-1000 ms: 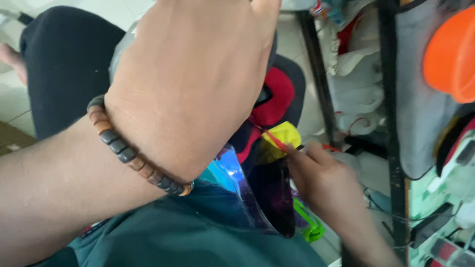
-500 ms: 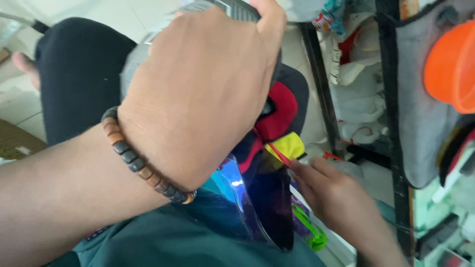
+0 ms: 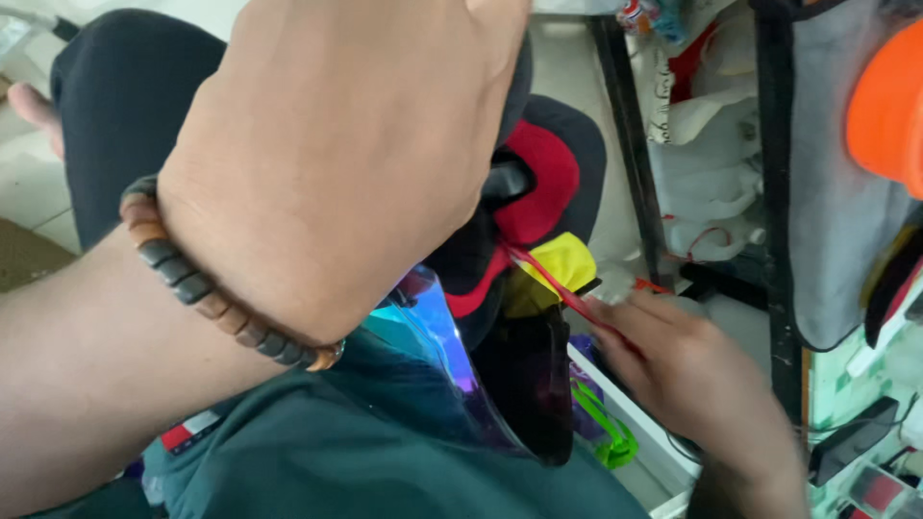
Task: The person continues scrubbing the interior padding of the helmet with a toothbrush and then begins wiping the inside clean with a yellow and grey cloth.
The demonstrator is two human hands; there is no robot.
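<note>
My left hand, with a bead bracelet on its wrist, fills the middle of the view. It is curled over the top of a black, red and yellow helmet, and its fingers are hidden. An iridescent tinted visor hangs below the helmet, over teal cloth. At the lower right, my right hand pinches a thin red stick-like tool. The tool's tip touches the helmet's side where red meets yellow.
A black trouser leg lies at the upper left over a pale tiled floor. A black metal rack post stands right of the helmet, with white plastic bags behind it. Grey fabric and an orange cap hang at the right edge.
My left hand and the helmet have shifted slightly to the right. My right hand stays at the helmet's side with the red tool; its tip sits a little higher against the shell.
</note>
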